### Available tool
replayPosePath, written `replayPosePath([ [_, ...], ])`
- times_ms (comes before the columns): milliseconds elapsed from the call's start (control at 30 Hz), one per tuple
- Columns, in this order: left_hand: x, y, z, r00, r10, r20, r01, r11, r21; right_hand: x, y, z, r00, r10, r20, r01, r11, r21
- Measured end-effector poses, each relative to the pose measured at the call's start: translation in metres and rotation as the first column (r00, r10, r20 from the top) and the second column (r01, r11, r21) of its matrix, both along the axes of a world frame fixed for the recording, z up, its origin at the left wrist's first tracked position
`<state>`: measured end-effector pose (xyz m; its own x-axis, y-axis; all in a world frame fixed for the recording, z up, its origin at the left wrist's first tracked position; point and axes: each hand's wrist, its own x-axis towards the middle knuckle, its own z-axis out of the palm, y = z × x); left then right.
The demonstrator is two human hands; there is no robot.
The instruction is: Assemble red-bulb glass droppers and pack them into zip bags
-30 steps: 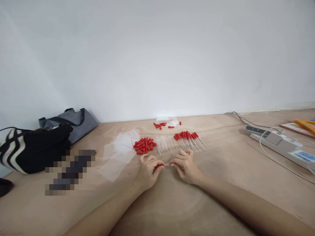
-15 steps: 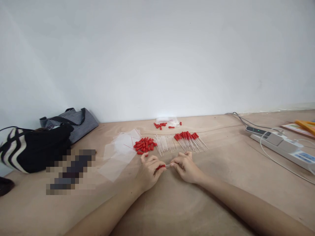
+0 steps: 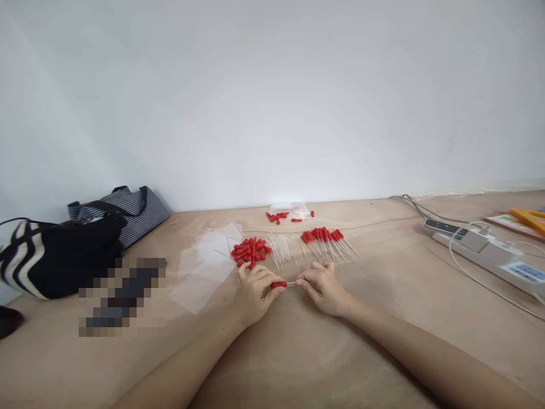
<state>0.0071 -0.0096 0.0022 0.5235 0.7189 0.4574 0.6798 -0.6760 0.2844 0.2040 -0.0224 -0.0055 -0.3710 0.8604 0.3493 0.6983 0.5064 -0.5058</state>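
A red dropper bulb (image 3: 279, 284) meets a thin clear tube (image 3: 291, 284) mid-tabletop (image 3: 395, 289); left hand (image 3: 256, 291) pinches the bulb, right hand (image 3: 320, 287) the tube.

No legible lettering or numbers, the blue label (image 3: 529, 271) on the white power strip (image 3: 496, 268) too small.

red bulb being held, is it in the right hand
No, the left hand holds the red bulb, while the right hand grips the thin clear tube.
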Motion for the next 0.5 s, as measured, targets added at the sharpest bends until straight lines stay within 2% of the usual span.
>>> replayPosePath([
  [167,0.0039,-0.0036,-0.0024,0.998,-0.017,0.062,0.013,0.998,0.058,-0.0054,-0.0037,0.0006,0.999,-0.019,-0.047,0.019,1.000,-0.014],
  [333,0.0056,-0.0051,-0.0025,0.998,-0.036,0.057,0.032,0.997,0.070,-0.0072,-0.0033,-0.0033,0.998,-0.023,-0.058,0.019,0.997,-0.071],
  [500,0.0019,-0.0006,0.0002,0.999,-0.008,0.036,0.006,0.998,0.058,-0.0003,0.0043,-0.0019,0.998,0.055,-0.032,-0.057,0.994,-0.097],
])
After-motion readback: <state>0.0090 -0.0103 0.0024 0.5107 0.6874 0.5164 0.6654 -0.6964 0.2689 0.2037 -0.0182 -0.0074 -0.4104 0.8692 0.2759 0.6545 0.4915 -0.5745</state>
